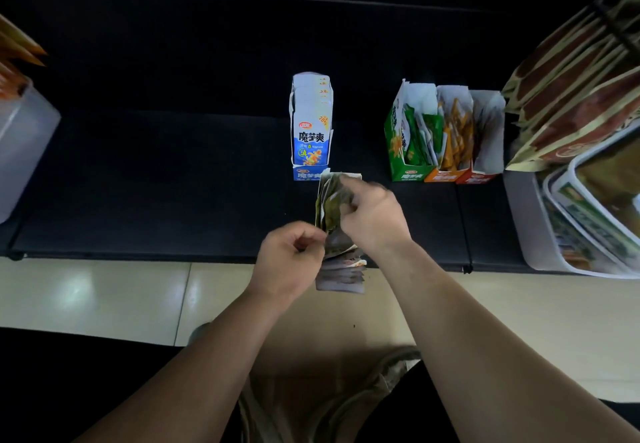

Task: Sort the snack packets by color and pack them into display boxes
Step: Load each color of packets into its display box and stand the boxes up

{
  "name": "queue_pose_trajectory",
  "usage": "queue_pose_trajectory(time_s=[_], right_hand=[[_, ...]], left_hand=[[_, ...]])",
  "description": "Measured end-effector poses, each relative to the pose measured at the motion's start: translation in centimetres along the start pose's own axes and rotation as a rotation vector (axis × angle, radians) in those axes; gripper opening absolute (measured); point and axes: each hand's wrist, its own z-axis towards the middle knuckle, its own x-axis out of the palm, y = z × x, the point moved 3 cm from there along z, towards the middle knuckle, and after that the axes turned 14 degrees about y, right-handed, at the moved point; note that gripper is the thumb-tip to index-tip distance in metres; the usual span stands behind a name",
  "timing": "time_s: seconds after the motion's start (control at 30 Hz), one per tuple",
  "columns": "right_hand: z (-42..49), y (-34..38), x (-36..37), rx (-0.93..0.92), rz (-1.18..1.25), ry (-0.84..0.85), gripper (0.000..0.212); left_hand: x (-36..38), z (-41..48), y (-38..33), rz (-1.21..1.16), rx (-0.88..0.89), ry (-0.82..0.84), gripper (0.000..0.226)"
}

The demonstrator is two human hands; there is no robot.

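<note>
Your left hand (291,257) fingers curl round the packet stack (330,208); your right hand (375,221) fingers pinch its green packets. Blue display box (311,137) stands just beyond the fingers.

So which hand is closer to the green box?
The right hand. It grips the packet stack a little left of the green box and nearer the person; the left hand holds the stack further left and nearer still.

Black table (173,172), blue display box (310,137) stood mid-table, green (403,151), orange (446,175) and red (479,176) boxes lined up rightward, plastic bins (519,221) set at both ends
</note>
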Motion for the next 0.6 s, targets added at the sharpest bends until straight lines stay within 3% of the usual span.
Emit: queue_pose_trajectory(time_s=[0.2,0.3,0.37,0.5,0.6], right_hand=[[-1.6,-1.0,0.0,-0.084,-0.112,-0.136,0.006],[-2.8,-1.1,-1.6,-0.161,0.029,-0.194,0.013],[-4.2,-0.3,-2.7,-0.215,0.163,-0.167,0.018],[-7.3,2.0,-4.6,-0.334,0.335,-0.075,0.018],[-8.6,2.5,-6.2,-0.468,0.298,-0.084,0.015]], left_hand=[[0.4,0.1,0.4,0.093,-0.022,0.006,0.025],[-0.1,0.2,-0.4,0.16,-0.103,-0.008,0.023],[-0.7,0.1,-1.1,0.184,-0.17,-0.067,0.042],[-0.5,-0.1,-3.9,-0.109,-0.25,0.024,0.062],[0.2,-0.2,-5.4,-0.221,-0.265,0.144,0.036]])
